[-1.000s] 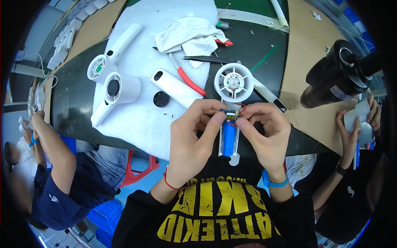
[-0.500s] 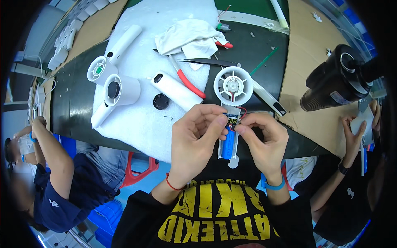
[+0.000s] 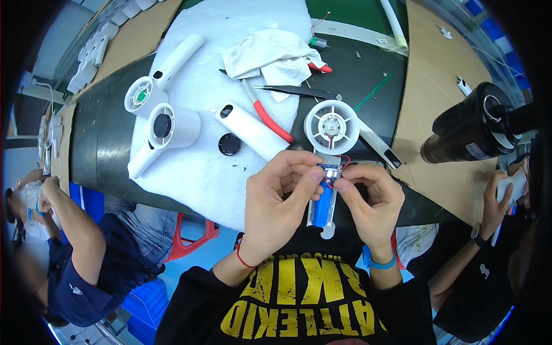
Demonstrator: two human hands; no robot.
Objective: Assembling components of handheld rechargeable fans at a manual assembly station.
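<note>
L hand [image 3: 282,198] grips board [image 3: 330,172] by left edge; R hand [image 3: 374,195] is at right edge, can't tell if pinching board or wire [image 3: 347,163]. Board's ctr frame, at top end of batt [image 3: 324,208], below fan [image 3: 332,127]. Display [image 3: 332,173] had digits a sec ago, now white glare: prob. tilted, not seated yet. Count: 1 board, 1 batt, 2 more fans [image 3: 185,129] left, 1 loose blk cap [image 3: 229,144], 1 tweezers [image 3: 299,91].

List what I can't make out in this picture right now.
Circuit board, head view: edges partly covered by the left hand and right hand.
Display, head view: reading washed out by glare.
Red handle, head view: far end under the white cloth.
Black device, head view: right end lost in dark rim.
</note>
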